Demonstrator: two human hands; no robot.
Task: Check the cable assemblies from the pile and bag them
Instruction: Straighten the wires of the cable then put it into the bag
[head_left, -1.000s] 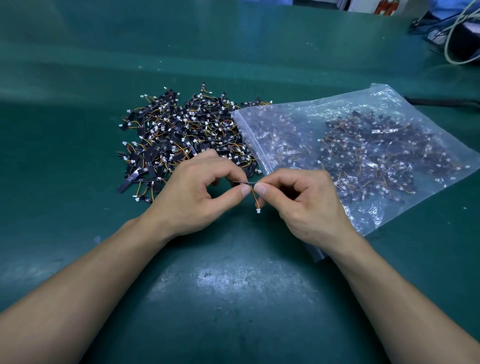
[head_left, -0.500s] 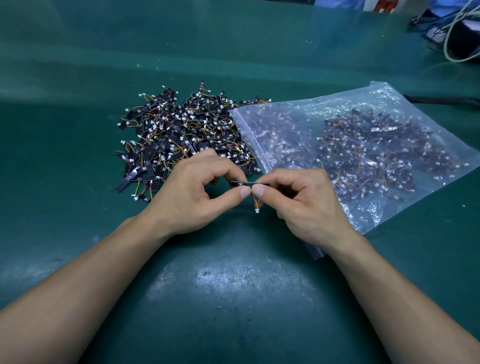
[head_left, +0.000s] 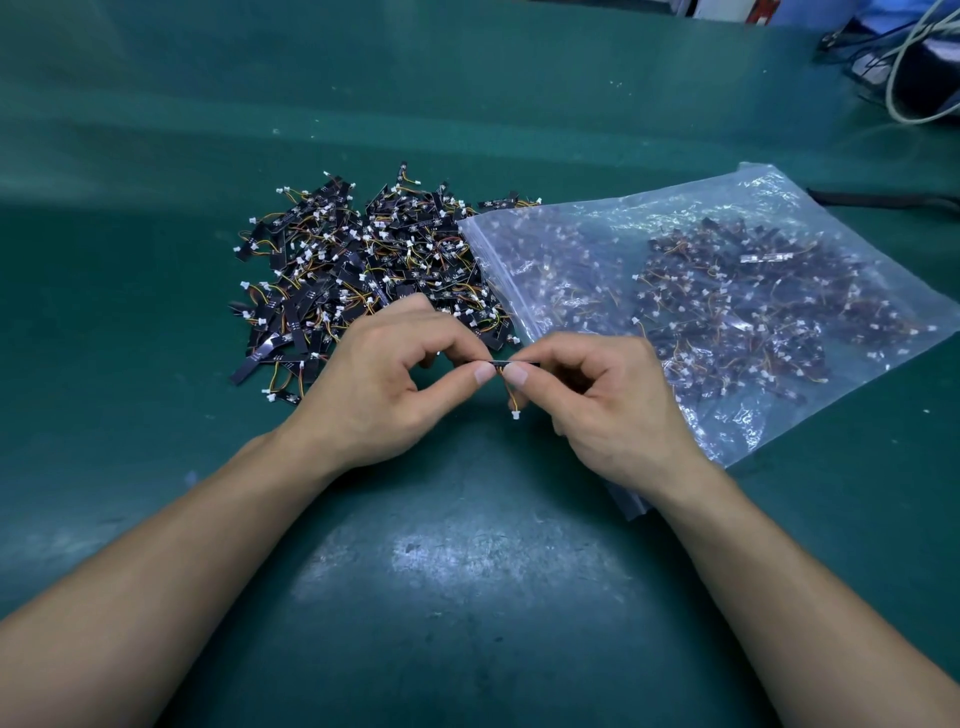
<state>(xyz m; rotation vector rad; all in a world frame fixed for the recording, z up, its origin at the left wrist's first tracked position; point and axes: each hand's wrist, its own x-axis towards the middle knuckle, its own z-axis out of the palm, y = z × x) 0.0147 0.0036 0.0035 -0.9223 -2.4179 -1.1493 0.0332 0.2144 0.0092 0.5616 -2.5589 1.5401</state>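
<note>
Fingertips of left hand and right hand pinch one cable assembly between pile and bag.

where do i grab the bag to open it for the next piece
Probably the zip lip on the left edge of the bag, about halfway along, coming from the pile side. The bag lies flat with that mouth edge facing the pile. Its near end sits under the right hand and wrist, so the middle of the lip is the free part.
</note>
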